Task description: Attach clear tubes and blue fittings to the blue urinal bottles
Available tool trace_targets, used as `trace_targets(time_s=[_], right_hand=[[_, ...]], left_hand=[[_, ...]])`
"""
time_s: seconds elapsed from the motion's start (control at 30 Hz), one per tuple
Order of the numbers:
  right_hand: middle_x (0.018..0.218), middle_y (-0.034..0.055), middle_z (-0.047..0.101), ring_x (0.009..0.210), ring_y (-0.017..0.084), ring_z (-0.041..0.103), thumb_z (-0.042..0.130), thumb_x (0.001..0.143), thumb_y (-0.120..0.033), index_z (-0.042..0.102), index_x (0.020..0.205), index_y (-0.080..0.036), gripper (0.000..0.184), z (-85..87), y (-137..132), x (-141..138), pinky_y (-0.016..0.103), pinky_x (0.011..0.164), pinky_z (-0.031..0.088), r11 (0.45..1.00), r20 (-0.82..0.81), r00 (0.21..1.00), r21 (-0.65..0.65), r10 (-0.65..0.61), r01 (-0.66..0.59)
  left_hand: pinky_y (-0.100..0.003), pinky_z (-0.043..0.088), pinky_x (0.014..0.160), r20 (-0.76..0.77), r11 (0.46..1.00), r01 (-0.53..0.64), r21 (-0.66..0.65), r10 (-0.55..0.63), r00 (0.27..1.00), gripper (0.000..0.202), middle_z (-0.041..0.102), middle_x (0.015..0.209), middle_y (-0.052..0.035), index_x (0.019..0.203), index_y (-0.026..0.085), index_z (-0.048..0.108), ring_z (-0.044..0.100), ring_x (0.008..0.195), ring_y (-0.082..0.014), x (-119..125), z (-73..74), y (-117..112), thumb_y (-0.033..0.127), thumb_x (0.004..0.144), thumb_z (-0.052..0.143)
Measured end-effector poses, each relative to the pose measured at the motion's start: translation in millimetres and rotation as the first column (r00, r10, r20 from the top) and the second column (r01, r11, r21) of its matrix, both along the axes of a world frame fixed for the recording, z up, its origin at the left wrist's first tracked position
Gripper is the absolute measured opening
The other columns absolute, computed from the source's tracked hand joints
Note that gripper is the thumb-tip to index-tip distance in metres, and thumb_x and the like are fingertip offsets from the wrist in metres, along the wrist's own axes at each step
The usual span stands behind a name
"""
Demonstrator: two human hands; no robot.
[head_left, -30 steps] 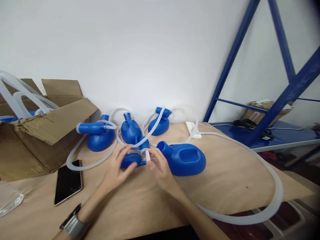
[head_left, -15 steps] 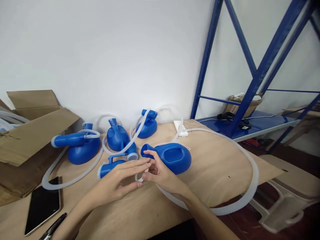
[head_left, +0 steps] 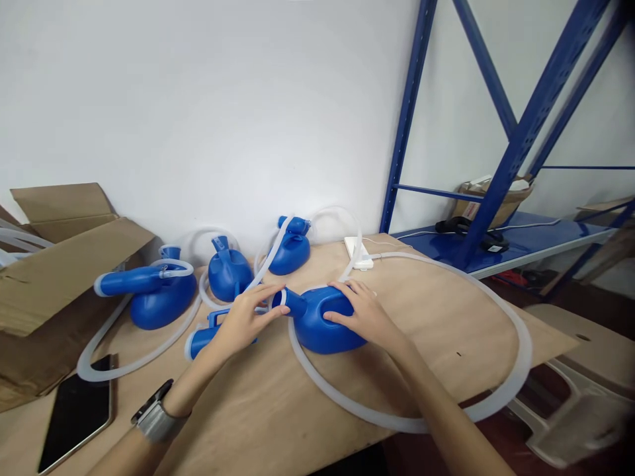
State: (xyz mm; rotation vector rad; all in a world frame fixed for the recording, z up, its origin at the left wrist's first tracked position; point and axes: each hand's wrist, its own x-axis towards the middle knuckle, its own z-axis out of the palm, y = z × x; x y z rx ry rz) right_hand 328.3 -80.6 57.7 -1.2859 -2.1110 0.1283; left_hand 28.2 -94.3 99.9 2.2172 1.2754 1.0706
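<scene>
In the head view, a blue plastic urinal bottle (head_left: pixel 317 330) lies on the table with its neck pointing left. My right hand (head_left: pixel 364 311) grips its body at the recessed handle, thumb in the hollow and fingers over the top. At the bottle's mouth, my left hand (head_left: pixel 251 317) pinches a translucent white ring (head_left: pixel 276 299) between thumb and fingers, against the rim. How far the ring sits on the neck I cannot tell. Under my left forearm lies a blue tube-shaped piece with a handle (head_left: pixel 198 340), partly hidden.
Three more blue bottles (head_left: pixel 228 271) with clear hoses stand along the wall. A long hose (head_left: pixel 520 350) loops past the table's right edge. A cardboard box (head_left: pixel 74 264) and a tablet (head_left: pixel 77 416) are left, a white power strip (head_left: pixel 358 252) behind, a blue shelf (head_left: pixel 426 251) right.
Both hands have parted from around the white ring. My left hand has brought it to the bottle's mouth, and my right hand has moved right and taken hold of the bottle.
</scene>
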Motion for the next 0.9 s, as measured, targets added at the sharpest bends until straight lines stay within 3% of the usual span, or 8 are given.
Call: trace_targets(time_s=[0.4,0.53,0.73,0.83,0.9], right_hand=[[0.120,0.0090,0.071,0.117,0.034,0.064,0.083,0.079,-0.059,0.070,0.129,-0.028,0.060,-8.8,12,3,0.052,0.105,0.050,0.998,-0.172,0.983,-0.025,0.061,-0.066],[0.118,0.0085,0.071,0.116,0.034,0.064,0.084,0.078,-0.057,0.069,0.128,-0.028,0.060,-6.4,10,2,0.052,0.104,0.049,0.995,-0.196,0.978,-0.048,0.075,-0.086],[0.117,0.0078,0.071,0.115,0.033,0.065,0.082,0.081,-0.054,0.067,0.122,-0.025,0.053,-6.3,14,1,0.049,0.102,0.049,0.996,-0.190,0.979,-0.050,0.068,-0.079],[0.118,0.0093,0.071,0.114,0.033,0.065,0.077,0.085,-0.053,0.067,0.120,-0.024,0.047,-6.5,14,0,0.051,0.102,0.049,0.998,-0.179,0.983,-0.042,0.045,-0.053],[0.118,0.0092,0.072,0.113,0.032,0.066,0.074,0.087,-0.053,0.067,0.120,-0.025,0.044,-6.3,13,-1,0.050,0.102,0.050,0.996,-0.179,0.982,-0.042,0.064,-0.072]], left_hand=[[-0.049,0.059,0.103,0.069,0.979,0.042,-0.198,-0.029,0.997,0.063,0.077,0.127,-0.0078,0.132,0.019,0.072,0.073,0.115,-0.0342,1,3.8,12,0.059,0.083,0.077],[-0.050,0.057,0.105,0.099,0.970,0.063,-0.234,-0.041,0.994,0.070,0.074,0.132,-0.0088,0.138,0.017,0.068,0.072,0.117,-0.0343,1,-3.6,11,0.059,0.082,0.077],[-0.041,0.062,0.092,-0.019,0.998,0.038,0.051,-0.037,0.999,0.064,0.071,0.137,-0.0120,0.141,0.019,0.065,0.073,0.115,-0.0321,2,-25.4,5,0.057,0.090,0.070],[-0.035,0.062,0.078,-0.064,0.993,-0.006,0.121,0.014,0.998,0.058,0.079,0.119,-0.0115,0.133,0.017,0.069,0.076,0.093,-0.0273,10,-18.1,5,0.056,0.091,0.068],[-0.034,0.059,0.079,-0.141,0.992,0.037,0.123,-0.019,0.990,0.046,0.082,0.103,-0.0079,0.117,0.018,0.076,0.076,0.084,-0.0246,19,-6.5,7,0.054,0.090,0.068]])
